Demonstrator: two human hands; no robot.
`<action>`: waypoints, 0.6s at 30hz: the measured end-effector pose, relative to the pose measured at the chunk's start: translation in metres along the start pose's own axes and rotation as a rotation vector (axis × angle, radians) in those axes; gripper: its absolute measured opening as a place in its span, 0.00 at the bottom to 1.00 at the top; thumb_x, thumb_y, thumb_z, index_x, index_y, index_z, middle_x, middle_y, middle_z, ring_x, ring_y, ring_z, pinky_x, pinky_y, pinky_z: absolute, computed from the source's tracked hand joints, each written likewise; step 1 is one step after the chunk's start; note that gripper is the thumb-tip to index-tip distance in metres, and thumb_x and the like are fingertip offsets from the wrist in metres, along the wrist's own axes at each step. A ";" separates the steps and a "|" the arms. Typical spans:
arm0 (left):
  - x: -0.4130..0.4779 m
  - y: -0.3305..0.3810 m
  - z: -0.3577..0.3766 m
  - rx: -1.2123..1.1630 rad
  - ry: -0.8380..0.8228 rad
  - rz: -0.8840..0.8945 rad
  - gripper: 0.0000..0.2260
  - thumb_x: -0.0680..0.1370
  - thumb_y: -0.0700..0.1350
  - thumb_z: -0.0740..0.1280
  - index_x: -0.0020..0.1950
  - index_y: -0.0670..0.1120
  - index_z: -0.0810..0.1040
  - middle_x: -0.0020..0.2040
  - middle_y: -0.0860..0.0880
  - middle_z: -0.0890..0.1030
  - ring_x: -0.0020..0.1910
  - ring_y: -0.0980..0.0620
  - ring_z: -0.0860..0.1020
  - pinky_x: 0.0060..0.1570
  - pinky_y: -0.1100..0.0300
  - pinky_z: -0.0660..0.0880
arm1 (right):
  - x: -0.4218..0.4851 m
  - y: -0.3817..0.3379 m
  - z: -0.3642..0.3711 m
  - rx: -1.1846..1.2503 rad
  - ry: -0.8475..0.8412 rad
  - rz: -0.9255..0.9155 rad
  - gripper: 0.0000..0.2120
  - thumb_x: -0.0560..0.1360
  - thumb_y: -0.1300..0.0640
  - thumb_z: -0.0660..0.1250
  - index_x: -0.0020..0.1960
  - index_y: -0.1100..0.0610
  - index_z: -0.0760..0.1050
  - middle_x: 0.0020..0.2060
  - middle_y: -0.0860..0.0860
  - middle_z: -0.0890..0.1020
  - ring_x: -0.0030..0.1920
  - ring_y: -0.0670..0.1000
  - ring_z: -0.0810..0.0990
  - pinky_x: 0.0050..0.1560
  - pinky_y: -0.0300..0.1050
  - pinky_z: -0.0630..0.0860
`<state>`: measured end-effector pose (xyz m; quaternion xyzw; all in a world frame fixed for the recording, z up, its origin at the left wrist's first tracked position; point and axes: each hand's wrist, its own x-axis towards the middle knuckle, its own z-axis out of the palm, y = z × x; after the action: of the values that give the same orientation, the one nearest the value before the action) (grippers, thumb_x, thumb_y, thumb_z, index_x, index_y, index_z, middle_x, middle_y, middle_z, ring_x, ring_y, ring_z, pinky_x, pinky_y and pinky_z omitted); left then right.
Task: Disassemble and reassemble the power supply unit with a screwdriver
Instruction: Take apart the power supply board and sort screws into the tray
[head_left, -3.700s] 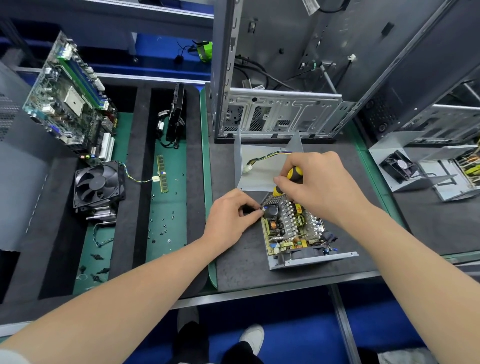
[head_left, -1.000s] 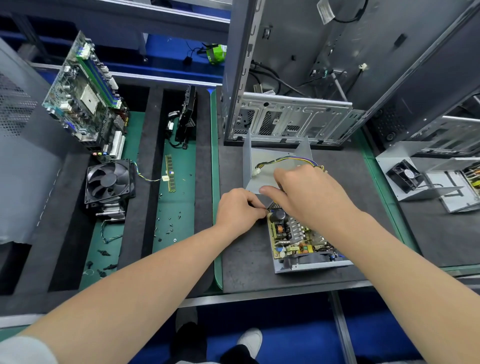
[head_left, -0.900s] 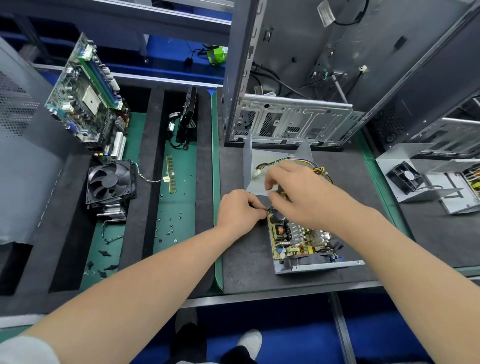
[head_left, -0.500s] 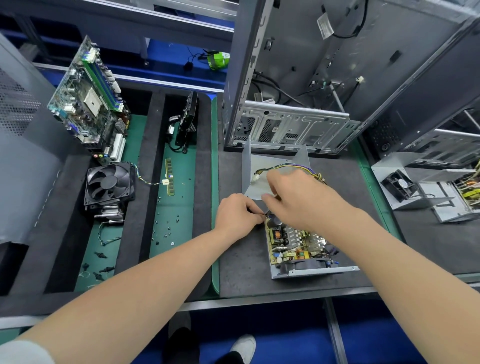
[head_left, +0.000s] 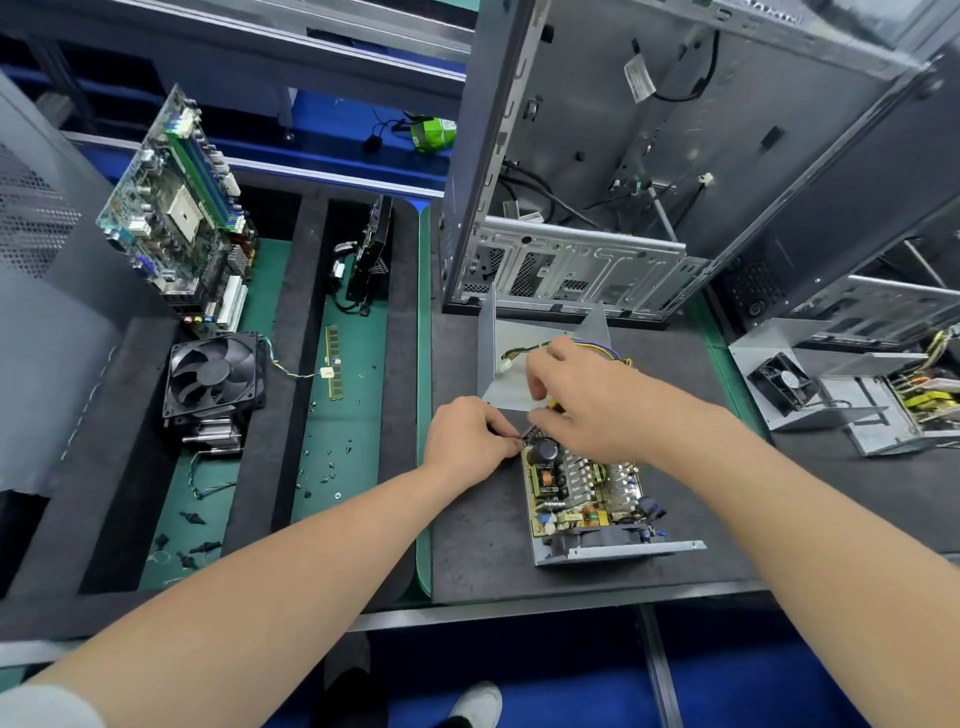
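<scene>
Power supply unit (head_left: 582, 493): opened, circuit board exposed, lying on the dark mat of the table (head_left: 478, 551), near its front edge.
Left hand (head_left: 465, 441): fingers curled, pinching a small dark piece (head_left: 515, 439) at the unit's far-left corner; what the piece is cannot be told.
Right hand (head_left: 587, 405): curled over the unit's far end, grasping the screwdriver (head_left: 554, 404), of which only a yellow sliver shows.
Metal cover (head_left: 511, 387): just behind the unit, wire bundle with white connector (head_left: 503, 366) lying in it.
Computer case (head_left: 571, 156): upright, behind the cover.
Motherboard (head_left: 171, 218), cooling fan (head_left: 213, 371), RAM stick (head_left: 334, 362), loose screws (head_left: 327, 462): well to the left.
</scene>
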<state>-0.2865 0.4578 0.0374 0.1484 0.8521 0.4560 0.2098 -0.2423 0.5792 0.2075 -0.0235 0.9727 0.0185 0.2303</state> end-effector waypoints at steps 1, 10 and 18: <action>0.000 0.000 0.000 0.001 -0.002 0.003 0.04 0.70 0.46 0.80 0.38 0.55 0.88 0.32 0.64 0.78 0.38 0.73 0.75 0.31 0.75 0.67 | -0.001 0.003 -0.003 -0.041 -0.046 -0.057 0.07 0.82 0.57 0.63 0.59 0.55 0.69 0.58 0.52 0.72 0.56 0.59 0.78 0.55 0.55 0.75; -0.003 -0.005 0.000 0.032 0.018 0.084 0.04 0.72 0.46 0.79 0.39 0.55 0.87 0.34 0.65 0.78 0.38 0.71 0.76 0.35 0.77 0.66 | -0.001 -0.008 -0.001 -0.082 0.084 0.095 0.07 0.82 0.55 0.64 0.53 0.58 0.77 0.48 0.56 0.82 0.48 0.58 0.79 0.41 0.49 0.75; -0.008 -0.007 0.002 -0.016 0.035 0.144 0.08 0.73 0.48 0.79 0.49 0.60 0.88 0.43 0.60 0.81 0.39 0.65 0.77 0.41 0.73 0.68 | 0.004 -0.001 -0.001 0.050 0.024 0.183 0.14 0.85 0.51 0.59 0.49 0.60 0.74 0.48 0.58 0.82 0.47 0.60 0.80 0.42 0.48 0.74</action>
<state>-0.2794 0.4516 0.0322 0.1997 0.8390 0.4794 0.1625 -0.2461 0.5778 0.2067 0.0711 0.9736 0.0150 0.2165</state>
